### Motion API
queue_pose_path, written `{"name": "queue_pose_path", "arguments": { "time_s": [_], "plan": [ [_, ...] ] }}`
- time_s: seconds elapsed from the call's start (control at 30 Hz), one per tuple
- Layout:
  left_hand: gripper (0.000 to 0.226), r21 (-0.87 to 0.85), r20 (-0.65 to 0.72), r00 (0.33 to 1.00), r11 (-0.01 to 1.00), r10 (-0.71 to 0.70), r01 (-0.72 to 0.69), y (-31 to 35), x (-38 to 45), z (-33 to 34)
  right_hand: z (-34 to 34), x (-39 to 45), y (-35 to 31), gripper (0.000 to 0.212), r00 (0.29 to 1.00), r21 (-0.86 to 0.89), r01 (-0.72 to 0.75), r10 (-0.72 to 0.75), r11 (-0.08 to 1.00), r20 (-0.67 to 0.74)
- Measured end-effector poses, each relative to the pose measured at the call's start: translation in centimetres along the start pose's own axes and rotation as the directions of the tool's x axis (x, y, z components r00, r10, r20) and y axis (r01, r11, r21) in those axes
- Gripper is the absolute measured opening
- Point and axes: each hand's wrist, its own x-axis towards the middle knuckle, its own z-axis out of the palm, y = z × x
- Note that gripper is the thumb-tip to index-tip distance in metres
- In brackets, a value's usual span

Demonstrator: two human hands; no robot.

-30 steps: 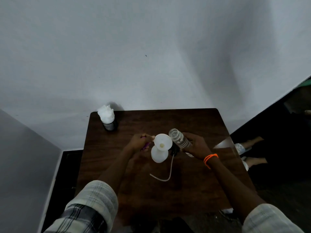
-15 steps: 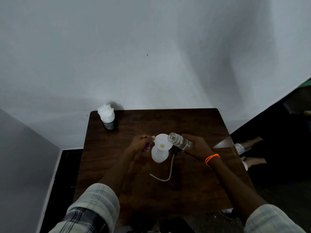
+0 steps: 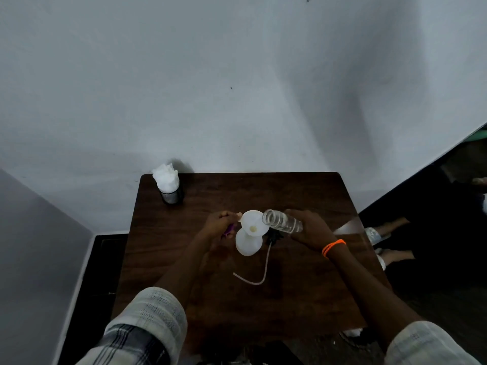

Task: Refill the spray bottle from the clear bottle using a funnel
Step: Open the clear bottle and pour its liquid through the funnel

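The dark brown wooden surface (image 3: 303, 299) carries everything, and it sits hard against a pale wall. Near its middle stands the white plastic spray bottle (image 3: 247, 245), upright, its sprayer head off. The wide white plastic funnel (image 3: 253, 225) sits in the bottle's neck, its bowl open toward the camera.

The right hand (image 3: 312, 229) is wrapped around the base of the ribbed clear plastic bottle (image 3: 282, 222), which lies tipped nearly level, mouth over the right edge of the funnel bowl. Whether liquid is running cannot be told at this size. The left hand (image 3: 220, 223) is closed in a pinch on the funnel's small side tab; something purple shows under its fingers, too small to identify.

The step in hand looks like the start of the pour. To do it well, the clear bottle's mouth should move further inward over the bowl, since at the rim a stream could spill outside. The tilt should rise slowly so the narrow spout keeps pace. The left hand should keep the funnel upright and seated.

The black sprayer head (image 3: 274, 237) lies just right of the spray bottle, its thin pale dip tube (image 3: 259, 279) curling toward the camera; both are best kept clear of drips.
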Motion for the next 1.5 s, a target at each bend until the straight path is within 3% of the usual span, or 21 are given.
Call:
{"name": "queue_pose_path", "arguments": {
  "time_s": [0.2,0.53,1.5],
  "plan": [
    [0.025,-0.011,-0.010,1.000,1.000,0.003,-0.004,-0.2,0.0,-0.2,-0.5,-0.1,-0.5,0.038,1.000,-0.069,0.013,-0.014,0.998,-0.014],
    [0.022,-0.003,-0.011,1.000,1.000,0.003,-0.003,-0.3,-0.1,-0.2,-1.0,0.1,-0.7,0.051,1.000,-0.167,0.007,-0.010,0.986,-0.014],
    [0.018,0.013,-0.008,1.000,1.000,-0.016,0.017,-0.2,-1.0,-0.2,-1.8,-0.1,-1.4,0.061,0.986,-0.395,-0.062,0.119,0.917,0.121]
  ]
}}
